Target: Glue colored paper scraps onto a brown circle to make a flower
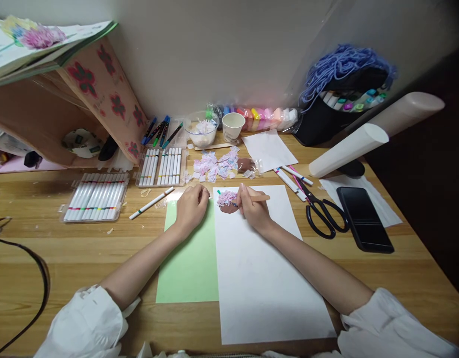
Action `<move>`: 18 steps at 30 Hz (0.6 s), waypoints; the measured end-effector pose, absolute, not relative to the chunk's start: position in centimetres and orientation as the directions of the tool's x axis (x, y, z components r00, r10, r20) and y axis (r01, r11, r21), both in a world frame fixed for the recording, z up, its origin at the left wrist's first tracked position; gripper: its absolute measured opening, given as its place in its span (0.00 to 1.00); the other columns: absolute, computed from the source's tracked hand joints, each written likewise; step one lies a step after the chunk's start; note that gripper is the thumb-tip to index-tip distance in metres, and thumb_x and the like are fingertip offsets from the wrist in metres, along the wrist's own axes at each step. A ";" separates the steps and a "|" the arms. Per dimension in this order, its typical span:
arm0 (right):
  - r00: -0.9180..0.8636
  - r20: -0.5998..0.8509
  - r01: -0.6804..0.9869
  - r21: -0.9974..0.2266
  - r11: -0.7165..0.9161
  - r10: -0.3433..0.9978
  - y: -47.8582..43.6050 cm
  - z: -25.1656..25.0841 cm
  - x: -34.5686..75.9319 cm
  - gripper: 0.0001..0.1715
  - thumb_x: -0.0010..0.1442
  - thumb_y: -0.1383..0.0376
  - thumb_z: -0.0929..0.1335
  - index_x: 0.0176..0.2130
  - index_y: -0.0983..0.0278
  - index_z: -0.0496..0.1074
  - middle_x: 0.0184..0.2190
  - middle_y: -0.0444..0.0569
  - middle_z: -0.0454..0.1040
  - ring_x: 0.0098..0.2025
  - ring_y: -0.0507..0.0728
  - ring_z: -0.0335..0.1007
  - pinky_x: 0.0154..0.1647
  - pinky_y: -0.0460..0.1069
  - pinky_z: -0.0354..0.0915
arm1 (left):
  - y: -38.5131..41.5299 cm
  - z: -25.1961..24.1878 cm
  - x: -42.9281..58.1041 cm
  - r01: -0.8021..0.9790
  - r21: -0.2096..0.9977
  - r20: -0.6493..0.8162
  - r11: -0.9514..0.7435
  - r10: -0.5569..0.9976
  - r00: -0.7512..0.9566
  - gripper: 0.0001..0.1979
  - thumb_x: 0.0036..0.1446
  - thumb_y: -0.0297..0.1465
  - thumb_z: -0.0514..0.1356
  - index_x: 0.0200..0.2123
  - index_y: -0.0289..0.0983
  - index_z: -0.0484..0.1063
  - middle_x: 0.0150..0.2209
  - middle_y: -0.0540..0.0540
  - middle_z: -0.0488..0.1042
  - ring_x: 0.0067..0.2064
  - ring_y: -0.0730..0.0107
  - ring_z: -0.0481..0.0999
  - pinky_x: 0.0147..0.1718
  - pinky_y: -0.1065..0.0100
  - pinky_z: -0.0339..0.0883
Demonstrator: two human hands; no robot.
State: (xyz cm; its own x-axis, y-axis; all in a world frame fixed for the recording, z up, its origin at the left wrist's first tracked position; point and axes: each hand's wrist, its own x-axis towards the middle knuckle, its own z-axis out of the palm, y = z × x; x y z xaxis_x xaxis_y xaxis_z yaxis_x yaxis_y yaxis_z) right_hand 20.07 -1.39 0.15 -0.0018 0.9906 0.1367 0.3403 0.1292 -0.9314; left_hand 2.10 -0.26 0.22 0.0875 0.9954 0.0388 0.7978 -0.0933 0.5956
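Observation:
My right hand (pixel 254 206) is closed around a wooden craft stick (pixel 262 198), whose broad end sticks out to the right. The fingers hide its other end, beside a brown clay patch (pixel 228 210) on the white paper (pixel 267 278). Small pink and purple paper scraps (pixel 226 198) cover the upper part of that patch, with a bit of green at its top left. My left hand (pixel 192 204) rests curled on the green paper (pixel 188 268); what its fingertips hold, if anything, cannot be made out.
Paper scraps (pixel 214 164) lie behind the sheets, near a glass bowl (pixel 201 132) and a paper cup (pixel 233 127). Marker sets (pixel 97 196) stand left. Black-handled scissors (pixel 326 214) and a phone (pixel 365 219) lie right, before a white roll (pixel 348 150).

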 end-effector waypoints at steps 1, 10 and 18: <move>-0.008 0.159 0.340 -0.928 0.152 0.987 -1.6 0.0 20.2 0.29 0.66 0.50 0.54 0.19 0.61 0.60 0.10 0.39 0.57 0.15 0.50 0.57 0.19 0.46 0.56 | -0.3 0.2 2.1 0.796 0.598 0.036 -0.091 0.996 0.087 0.14 0.63 0.34 0.46 0.29 0.40 0.67 0.30 0.48 0.72 0.36 0.65 0.69 0.33 0.66 0.57; 0.002 0.290 0.328 -0.904 0.273 0.957 -2.0 -1.2 20.6 0.31 0.66 0.52 0.53 0.17 0.61 0.60 0.12 0.42 0.59 0.16 0.50 0.58 0.19 0.47 0.56 | -0.3 0.2 2.1 0.800 0.592 0.042 -0.095 0.995 0.087 0.14 0.63 0.34 0.46 0.29 0.40 0.67 0.30 0.47 0.72 0.35 0.65 0.69 0.33 0.66 0.57; 0.071 0.332 0.252 -0.918 0.305 0.941 -2.1 -1.9 20.7 0.31 0.67 0.54 0.53 0.17 0.61 0.59 0.13 0.42 0.58 0.15 0.50 0.55 0.19 0.48 0.54 | 1.1 0.5 2.1 0.822 0.558 0.073 -0.113 0.994 0.087 0.10 0.61 0.34 0.50 0.34 0.39 0.68 0.30 0.48 0.72 0.35 0.65 0.70 0.30 0.67 0.56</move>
